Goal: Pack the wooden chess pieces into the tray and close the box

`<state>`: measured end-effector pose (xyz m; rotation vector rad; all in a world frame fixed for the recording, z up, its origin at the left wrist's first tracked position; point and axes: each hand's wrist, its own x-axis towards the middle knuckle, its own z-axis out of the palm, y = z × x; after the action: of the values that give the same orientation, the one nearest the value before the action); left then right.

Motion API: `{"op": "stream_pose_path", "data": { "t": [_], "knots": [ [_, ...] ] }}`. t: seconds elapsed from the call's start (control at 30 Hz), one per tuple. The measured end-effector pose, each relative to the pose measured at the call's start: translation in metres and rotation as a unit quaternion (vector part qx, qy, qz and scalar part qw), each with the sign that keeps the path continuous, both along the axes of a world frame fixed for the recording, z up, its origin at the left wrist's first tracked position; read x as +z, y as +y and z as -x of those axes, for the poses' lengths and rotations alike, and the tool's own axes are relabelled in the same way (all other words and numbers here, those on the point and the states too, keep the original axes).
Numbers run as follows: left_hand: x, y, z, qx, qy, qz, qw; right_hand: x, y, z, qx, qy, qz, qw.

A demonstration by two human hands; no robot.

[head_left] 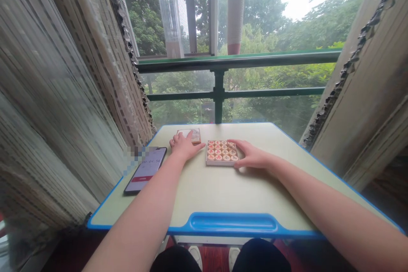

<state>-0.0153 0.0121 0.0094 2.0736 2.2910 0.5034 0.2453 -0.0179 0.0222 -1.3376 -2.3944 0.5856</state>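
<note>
A shallow box of xiangqi pieces [222,163] lies on the table, its round wooden discs in rows with red and dark characters. My right hand [253,155] grips the box at its right side, fingers at the far corner and thumb at the near one. Farther back and to the left is the box lid [194,135], a flat printed cover. Over its near part rests my left hand [185,145], fingers spread and thumb stretched out to the right, apart from the pieces. Some left fingertips are hard to make out against the lid.
A phone [146,171] with a running timer display lies on the table's left side. The pale table [204,195] has a blue rim and a moulded blue pen tray [234,222] in front. Curtains [79,72] hang on both sides, and a green railing [270,59] stands beyond.
</note>
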Motion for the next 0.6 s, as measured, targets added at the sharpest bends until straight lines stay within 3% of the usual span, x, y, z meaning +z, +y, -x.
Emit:
{"op": "stream_pose_path", "data": {
  "t": [0.13, 0.4, 0.6],
  "knots": [
    [-0.003, 0.002, 0.000, -0.041, 0.003, 0.032, 0.999, 0.002, 0.000, 0.001, -0.013, -0.001, -0.004, 1.000],
    [-0.005, 0.008, 0.000, -0.069, 0.011, 0.002, 0.998, -0.004, 0.005, -0.004, -0.066, 0.000, -0.041, 0.997],
    [-0.010, 0.009, -0.001, -0.124, 0.015, -0.011, 0.992, -0.009, 0.012, -0.007, -0.096, -0.014, -0.061, 0.993]
  ]
}}
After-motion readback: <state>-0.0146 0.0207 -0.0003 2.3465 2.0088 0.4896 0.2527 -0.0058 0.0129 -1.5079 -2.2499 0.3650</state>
